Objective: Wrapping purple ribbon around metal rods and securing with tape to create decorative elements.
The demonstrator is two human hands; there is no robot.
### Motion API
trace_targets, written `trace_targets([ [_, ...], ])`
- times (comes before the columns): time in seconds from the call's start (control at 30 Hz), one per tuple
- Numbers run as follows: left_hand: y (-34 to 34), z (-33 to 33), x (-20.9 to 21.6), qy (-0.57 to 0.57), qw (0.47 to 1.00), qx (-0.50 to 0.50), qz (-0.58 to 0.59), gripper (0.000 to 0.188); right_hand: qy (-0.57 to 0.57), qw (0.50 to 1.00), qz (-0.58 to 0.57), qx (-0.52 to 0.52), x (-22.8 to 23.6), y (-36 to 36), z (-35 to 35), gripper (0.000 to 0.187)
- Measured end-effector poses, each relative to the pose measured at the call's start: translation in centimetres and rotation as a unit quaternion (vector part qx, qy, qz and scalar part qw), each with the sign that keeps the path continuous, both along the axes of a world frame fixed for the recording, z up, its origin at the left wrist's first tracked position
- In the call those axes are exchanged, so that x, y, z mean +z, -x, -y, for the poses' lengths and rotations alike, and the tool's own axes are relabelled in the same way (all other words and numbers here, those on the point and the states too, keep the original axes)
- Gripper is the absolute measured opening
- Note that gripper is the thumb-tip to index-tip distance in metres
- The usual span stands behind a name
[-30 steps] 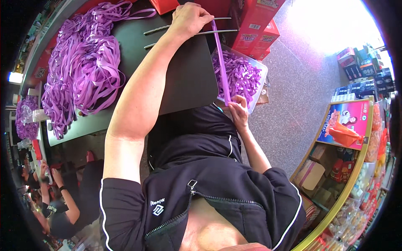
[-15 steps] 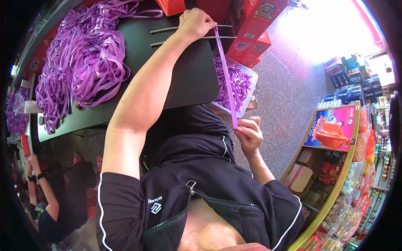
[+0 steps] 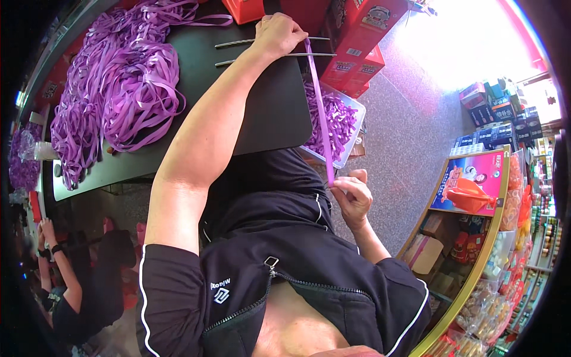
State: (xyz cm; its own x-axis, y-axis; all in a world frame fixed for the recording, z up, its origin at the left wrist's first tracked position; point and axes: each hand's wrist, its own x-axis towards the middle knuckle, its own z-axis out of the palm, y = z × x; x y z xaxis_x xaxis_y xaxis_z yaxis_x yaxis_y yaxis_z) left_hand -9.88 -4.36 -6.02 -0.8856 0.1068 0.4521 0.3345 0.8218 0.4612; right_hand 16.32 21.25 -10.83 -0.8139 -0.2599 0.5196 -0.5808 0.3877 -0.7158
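A flat purple ribbon (image 3: 322, 119) is stretched taut between my two hands. My left hand (image 3: 278, 35) is closed at the table's far right corner and pinches the upper end beside two thin metal rods. The upper rod (image 3: 233, 44) passes by my left fingers, and the lower rod (image 3: 318, 55) lies nearer to me; both stick out past the table edge. How the ribbon lies around the rods is partly hidden by my fingers. My right hand (image 3: 355, 199), in front of my right hip, pinches the lower end between thumb and fingers.
A large heap of purple ribbons (image 3: 140, 89) covers the left of the dark table (image 3: 273, 113). Below the right edge stands a clear plastic bin (image 3: 355, 134) of purple ribbon pieces. Red boxes (image 3: 363, 65) stand behind it. A shelf cabinet (image 3: 440, 238) is at right; another person (image 3: 68, 279) sits at left.
My right hand has moved slightly down, and the ribbon's lower end has shifted a little left with it. My left hand stays at the rods.
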Motion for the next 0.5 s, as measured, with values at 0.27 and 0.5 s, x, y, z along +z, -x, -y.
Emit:
trace_targets([
  [0.27,-0.4,-0.1,-0.1,-0.012,1.0,0.014,-0.025,0.019,0.127,0.977,-0.149,0.082,5.3,2.3,0.6,0.014],
  [0.5,-0.6,-0.6,0.2,-0.02,1.0,0.023,-0.006,0.018,0.302,0.906,-0.191,0.225,13.4,12.0,2.5,0.042],
])
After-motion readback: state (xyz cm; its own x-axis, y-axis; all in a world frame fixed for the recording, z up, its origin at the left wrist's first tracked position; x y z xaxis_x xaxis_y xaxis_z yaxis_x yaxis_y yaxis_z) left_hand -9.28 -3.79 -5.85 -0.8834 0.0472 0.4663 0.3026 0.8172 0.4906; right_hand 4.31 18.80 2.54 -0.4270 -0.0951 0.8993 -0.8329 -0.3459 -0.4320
